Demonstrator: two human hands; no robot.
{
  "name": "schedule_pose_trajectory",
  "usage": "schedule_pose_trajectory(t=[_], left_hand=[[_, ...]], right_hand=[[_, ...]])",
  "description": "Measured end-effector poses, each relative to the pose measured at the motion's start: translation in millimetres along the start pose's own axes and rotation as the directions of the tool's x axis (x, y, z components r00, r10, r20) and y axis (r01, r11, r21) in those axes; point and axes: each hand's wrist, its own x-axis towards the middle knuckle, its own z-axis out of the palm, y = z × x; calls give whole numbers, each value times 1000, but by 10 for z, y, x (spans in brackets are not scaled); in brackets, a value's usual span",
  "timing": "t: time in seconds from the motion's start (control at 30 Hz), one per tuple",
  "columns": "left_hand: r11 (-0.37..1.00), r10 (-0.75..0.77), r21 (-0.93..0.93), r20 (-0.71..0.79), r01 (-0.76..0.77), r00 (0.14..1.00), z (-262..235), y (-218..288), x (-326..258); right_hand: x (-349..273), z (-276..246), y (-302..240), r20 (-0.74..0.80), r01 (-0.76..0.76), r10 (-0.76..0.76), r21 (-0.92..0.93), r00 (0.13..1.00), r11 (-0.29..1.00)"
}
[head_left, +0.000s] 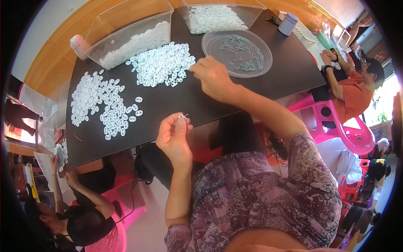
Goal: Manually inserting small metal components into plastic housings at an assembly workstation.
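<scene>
My left hand [174, 140] is raised at the table's near edge, thumb and fingers pinching a small white plastic piece [181, 116]. A thin dark pin-like bit sticks out beside it. Farther off, my right hand [213, 77] reaches over the table with its fingers curled downward. Its fingertips are at the right edge of a heap of small white plastic pieces [161, 65], and what they grip, if anything, is hidden. Just beyond that hand lies a round clear lid [218, 50] with small grey-green pins [247, 66] scattered on it.
More white oval pieces [113, 109] with dark marks spread over the left of the dark table [176, 101]. Two clear bins [94, 54] [252, 14] of white pieces stand behind. A lilac-capped jar [288, 24] is far right, a pink-topped bottle [79, 46] far left. People sit on both sides.
</scene>
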Motion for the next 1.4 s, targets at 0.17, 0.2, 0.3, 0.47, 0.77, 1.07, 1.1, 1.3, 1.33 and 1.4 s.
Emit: schedule_pose_trajectory(t=[0.17, 0.2, 0.3, 0.47, 0.77, 1.07, 1.1, 1.3, 1.33, 1.4], left_hand=[[1000, 9, 18, -44, -8, 999, 43, 12, -5], [1000, 10, 17, -47, -10, 999, 36, 15, 5], [1000, -10, 13, -38, 11, 999, 9, 28, 5], [999, -30, 28, -14, 30, 999, -32, 58, 25], [999, -39, 15, -4, 39, 999, -5, 65, 36], [999, -49, 16, -19, 49, 999, -21, 68, 42], [999, -49, 18, -21, 50, 999, -19, 61, 44], [998, -49, -47, 4, 49, 999, -29, 46, 35], [998, -40, -50, 14, 41, 999, -24, 59, 32], [998, -34, -52, 26, 35, 999, -19, 62, 25]], right_hand=[[69, 192, 182, 138, 135, -93, -332, 986, 934], [61, 191, 175, 139, 138, -96, -330, 986, 934], [2, 85, 135, 138, 98, -65, -250, 988, 963], [-46, -51, 217, 35, 73, -68, -198, 997, 977], [-103, 8, 170, 219, 133, -75, -265, 973, 955], [-161, -90, 141, 221, -12, 23, -49, 975, 999], [-178, -104, 131, 221, -13, 23, -46, 975, 999], [-271, -188, -127, 449, -539, 347, 429, 824, 725], [-298, -139, -137, 446, -559, 347, 550, 825, 621], [-295, -135, -215, 445, -566, 350, 656, 824, 499]])
